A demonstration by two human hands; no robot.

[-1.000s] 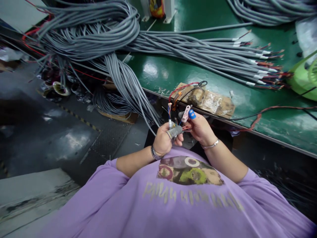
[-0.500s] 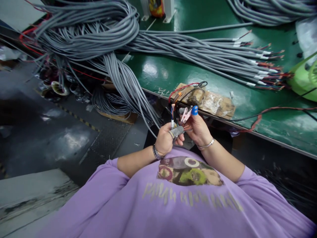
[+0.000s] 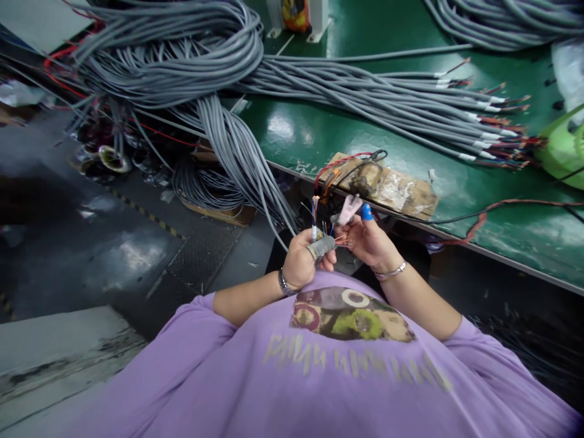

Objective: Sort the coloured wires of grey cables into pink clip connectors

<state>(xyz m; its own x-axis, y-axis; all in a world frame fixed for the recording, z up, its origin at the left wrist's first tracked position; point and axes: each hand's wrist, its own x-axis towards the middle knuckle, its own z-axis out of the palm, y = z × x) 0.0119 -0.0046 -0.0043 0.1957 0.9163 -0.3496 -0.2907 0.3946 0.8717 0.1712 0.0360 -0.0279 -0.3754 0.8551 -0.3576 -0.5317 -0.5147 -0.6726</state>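
Nearest, a purple shirt (image 3: 319, 389) with a printed panel is filling the lower part of the view. Just beyond it, the left hand (image 3: 298, 261), wearing a dark wristband (image 3: 285, 283), is pinching a wire bundle (image 3: 314, 226) with a white sleeve, its coloured ends pointing up. A grey cylindrical piece (image 3: 322, 247) is lying along that hand; whether it is covering the thumb is hard to tell. The right hand (image 3: 375, 244), with a silvery bracelet (image 3: 390, 272), is holding its blue-capped thumb up, apart from a pink clip (image 3: 348, 209) at its fingers; whether its grip is pressing on the clip cannot be told. Thin reddish wires (image 3: 342, 242) are spanning the gap between the hands.

Beyond the hands, a tan block (image 3: 422, 198) is lying along the near edge of the green counter (image 3: 301, 143), with red and black leads running over it. To the left, a grey cable bundle (image 3: 237, 152) is draping down off the counter. Farther back, many grey cables (image 3: 365, 100) are stretching rightward, their stripped ends fanning out near a light-green object (image 3: 563, 146).
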